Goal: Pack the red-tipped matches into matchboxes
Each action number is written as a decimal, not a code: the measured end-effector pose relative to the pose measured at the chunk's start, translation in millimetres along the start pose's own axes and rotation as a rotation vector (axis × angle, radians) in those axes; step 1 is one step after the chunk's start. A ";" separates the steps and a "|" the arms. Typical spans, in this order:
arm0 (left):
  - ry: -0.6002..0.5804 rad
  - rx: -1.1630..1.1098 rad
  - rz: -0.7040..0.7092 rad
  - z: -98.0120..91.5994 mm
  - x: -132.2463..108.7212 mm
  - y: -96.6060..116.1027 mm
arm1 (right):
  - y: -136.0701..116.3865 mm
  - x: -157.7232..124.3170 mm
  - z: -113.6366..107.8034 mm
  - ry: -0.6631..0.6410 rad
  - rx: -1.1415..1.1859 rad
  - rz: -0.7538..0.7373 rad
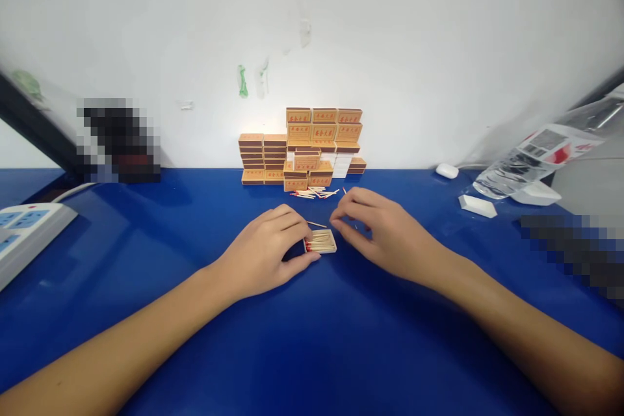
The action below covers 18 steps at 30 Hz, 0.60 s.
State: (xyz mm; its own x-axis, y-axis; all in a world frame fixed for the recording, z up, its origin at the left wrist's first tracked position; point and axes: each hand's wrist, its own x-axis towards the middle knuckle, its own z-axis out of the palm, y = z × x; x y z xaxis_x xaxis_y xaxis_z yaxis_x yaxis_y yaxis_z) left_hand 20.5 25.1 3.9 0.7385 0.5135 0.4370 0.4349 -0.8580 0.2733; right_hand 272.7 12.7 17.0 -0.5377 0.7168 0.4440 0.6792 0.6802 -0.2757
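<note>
My left hand (pixel 266 250) grips the left end of a small open matchbox tray (pixel 335 248) on the table, thumb in front and fingers behind. Inside it lie several matches (pixel 320 242), their red heads toward my left hand. Just right of the tray is my right hand (pixel 383 227), thumb and index fingertips pinched together. Whatever may be between those fingertips is too small to make out. One red match tip shows just behind the right hand's knuckles; I cannot tell if it is held. A single match (pixel 316 224) lies behind the tray, and a loose match pile (pixel 312 193) lies farther back.
Stacked matchboxes (pixel 324 133) stand against the white wall, with white trays (pixel 342 164) among them. On the right are a white eraser-like block (pixel 478 206), a small white case (pixel 447 171) and a tilted clear bottle (pixel 517 166). A power strip (pixel 36 234) sits at left.
</note>
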 end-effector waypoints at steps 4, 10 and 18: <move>0.006 0.003 0.002 -0.5 0.6 0.4 | 10.5 1.0 2.5 0.026 -0.011 0.102; 0.027 -0.059 0.001 0.0 -1.3 -0.4 | 12.1 10.2 28.5 -0.042 0.152 0.183; 0.020 -0.070 -0.016 0.0 -1.9 -2.3 | 18.0 10.7 16.2 -0.090 0.023 0.148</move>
State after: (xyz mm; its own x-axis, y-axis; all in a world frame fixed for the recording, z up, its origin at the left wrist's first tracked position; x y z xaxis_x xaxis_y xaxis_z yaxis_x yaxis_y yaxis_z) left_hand 18.1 26.1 2.4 0.7208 0.5281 0.4489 0.4091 -0.8470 0.3396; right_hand 271.1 35.1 2.9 -0.4762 0.8194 0.3191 0.7430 0.5690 -0.3525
